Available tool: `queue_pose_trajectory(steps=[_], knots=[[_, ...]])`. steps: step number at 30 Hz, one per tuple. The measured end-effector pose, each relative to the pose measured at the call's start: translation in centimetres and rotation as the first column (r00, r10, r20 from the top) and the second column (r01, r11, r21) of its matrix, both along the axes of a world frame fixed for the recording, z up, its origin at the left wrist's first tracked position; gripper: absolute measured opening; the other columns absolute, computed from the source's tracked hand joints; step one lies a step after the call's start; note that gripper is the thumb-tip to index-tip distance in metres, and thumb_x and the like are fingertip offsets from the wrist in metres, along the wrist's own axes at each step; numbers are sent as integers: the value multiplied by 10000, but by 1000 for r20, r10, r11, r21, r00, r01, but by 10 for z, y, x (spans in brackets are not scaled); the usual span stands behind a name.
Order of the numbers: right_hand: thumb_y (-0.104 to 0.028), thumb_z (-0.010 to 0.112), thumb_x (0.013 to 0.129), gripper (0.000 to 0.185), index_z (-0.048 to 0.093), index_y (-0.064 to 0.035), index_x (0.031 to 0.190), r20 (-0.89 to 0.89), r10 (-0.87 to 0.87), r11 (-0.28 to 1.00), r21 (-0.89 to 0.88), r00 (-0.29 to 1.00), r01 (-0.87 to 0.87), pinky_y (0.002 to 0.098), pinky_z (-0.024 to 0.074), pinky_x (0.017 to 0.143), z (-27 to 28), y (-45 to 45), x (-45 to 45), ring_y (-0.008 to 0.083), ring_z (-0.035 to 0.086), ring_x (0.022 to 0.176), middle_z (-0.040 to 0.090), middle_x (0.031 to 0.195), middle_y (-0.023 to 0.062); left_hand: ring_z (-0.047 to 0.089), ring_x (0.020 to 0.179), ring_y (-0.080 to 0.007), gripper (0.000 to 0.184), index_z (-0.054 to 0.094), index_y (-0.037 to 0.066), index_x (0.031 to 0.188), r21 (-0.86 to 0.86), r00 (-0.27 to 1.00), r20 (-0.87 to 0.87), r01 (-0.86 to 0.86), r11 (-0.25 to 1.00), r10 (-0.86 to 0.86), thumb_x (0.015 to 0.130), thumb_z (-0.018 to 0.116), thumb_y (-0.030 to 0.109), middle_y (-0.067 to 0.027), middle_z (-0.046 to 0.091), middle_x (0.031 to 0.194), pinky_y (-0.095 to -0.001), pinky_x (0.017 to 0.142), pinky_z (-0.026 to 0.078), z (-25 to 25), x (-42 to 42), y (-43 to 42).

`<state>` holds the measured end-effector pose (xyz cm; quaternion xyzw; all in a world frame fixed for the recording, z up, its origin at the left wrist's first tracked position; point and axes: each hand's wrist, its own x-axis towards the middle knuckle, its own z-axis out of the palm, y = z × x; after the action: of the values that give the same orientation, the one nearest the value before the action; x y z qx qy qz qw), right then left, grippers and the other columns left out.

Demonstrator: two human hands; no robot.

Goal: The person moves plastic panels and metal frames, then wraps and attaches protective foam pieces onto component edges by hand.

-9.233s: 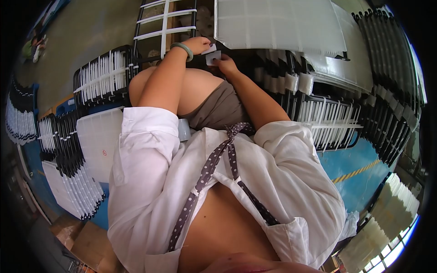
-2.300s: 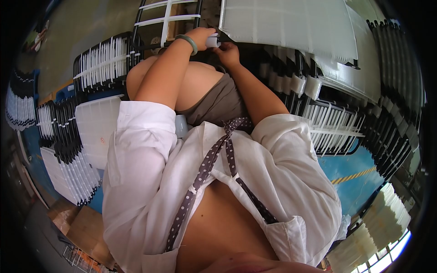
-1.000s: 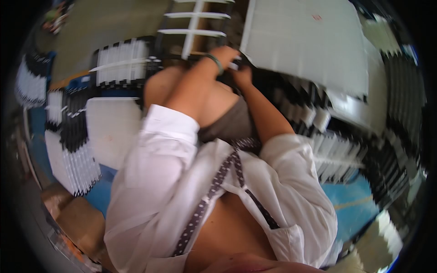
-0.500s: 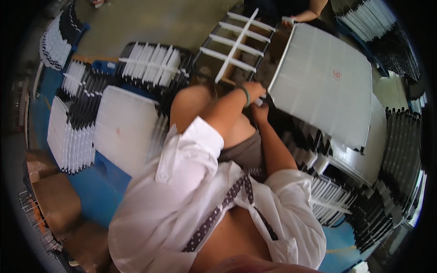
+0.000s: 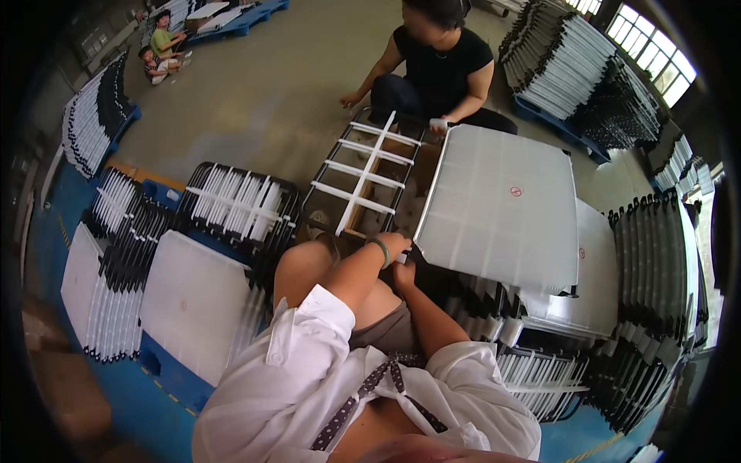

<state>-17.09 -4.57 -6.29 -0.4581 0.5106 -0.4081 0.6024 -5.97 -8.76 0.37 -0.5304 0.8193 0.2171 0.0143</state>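
White piece, and it's pinched by left hand and right hand, near side, slatted frame to the left, pale panel right!

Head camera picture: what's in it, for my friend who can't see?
Bare left hand and right hand, close together at a small white piece, near a black tubular frame with white slats and a flat white panel. A co-worker in black is opposite.
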Motion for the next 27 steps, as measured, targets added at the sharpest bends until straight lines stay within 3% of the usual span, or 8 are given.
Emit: queue_pose_trajectory(steps=[2, 8, 11, 14, 17, 20, 23, 27], knots=[[-128, 564, 739, 199, 613, 31, 847, 208, 0, 999, 36, 978, -8, 306, 449, 634, -7, -2, 2, 160, 574, 735, 623, 812, 78, 578, 890, -344, 322, 553, 61, 950, -14, 1000, -11, 26, 1000, -26, 640, 634, 35, -170, 601, 908, -395, 754, 469, 5, 2, 1], [-154, 582, 736, 203, 625, 20, 830, 38, 117, 980, 161, 992, -121, 304, 456, 594, -15, -5, -15, 195, 589, 651, 623, 734, 87, 586, 873, -338, 333, 573, 61, 928, -31, 999, -22, 39, 999, -40, 605, 656, 47, -166, 614, 880, -399, 760, 475, 7, 2, 2], [-87, 510, 746, 169, 595, 22, 844, 104, 146, 949, 266, 984, -168, 314, 478, 590, -32, -7, -22, 223, 601, 638, 614, 741, 117, 587, 877, -336, 330, 584, 61, 910, -18, 996, -19, 89, 996, -89, 592, 674, 68, -166, 618, 882, -392, 767, 478, 16, 1, 4], [-121, 529, 759, 197, 589, 37, 860, 122, 144, 948, 267, 982, -172, 311, 474, 588, -41, -7, -25, 221, 601, 633, 618, 748, 119, 591, 919, -315, 417, 590, 75, 965, 24, 998, 9, 61, 998, -61, 565, 709, 77, -156, 617, 950, -374, 793, 480, 14, -2, 2], [-133, 565, 759, 231, 574, 48, 902, 71, 174, 943, 275, 982, -187, 300, 471, 592, -30, -5, -26, 195, 599, 638, 622, 759, 120, 591, 869, -339, 326, 583, 58, 894, -29, 997, -22, 78, 997, -79, 590, 698, 84, -168, 618, 879, -392, 762, 480, 10, -1, 2], [-172, 608, 753, 221, 598, 40, 814, 68, -41, 999, -26, 997, 43, 290, 467, 578, 6, 10, -20, 164, 590, 624, 626, 731, 92, 590, 872, -340, 332, 578, 60, 885, -48, 999, -38, 35, 998, -36, 584, 714, 91, -166, 619, 867, -398, 752, 480, 6, -1, 1], [-136, 624, 737, 210, 590, 48, 833, 89, -41, 990, -134, 995, 53, 280, 461, 586, -11, 3, -19, 137, 577, 641, 627, 753, 85, 592, 863, -341, 347, 574, 68, 886, -46, 999, -50, -6, 999, 4, 576, 728, 97, -163, 620, 854, -400, 742, 482, 5, -1, 0], [-116, 643, 722, 204, 601, 51, 831, -189, 44, 981, -176, 981, -78, 266, 456, 588, -24, -7, -25, 128, 578, 660, 636, 766, 86, 597, 851, -338, 347, 594, 78, 874, -74, 1000, -31, -4, 997, 2, 558, 735, 105, -159, 623, 843, -392, 735, 486, 6, -1, 0]])
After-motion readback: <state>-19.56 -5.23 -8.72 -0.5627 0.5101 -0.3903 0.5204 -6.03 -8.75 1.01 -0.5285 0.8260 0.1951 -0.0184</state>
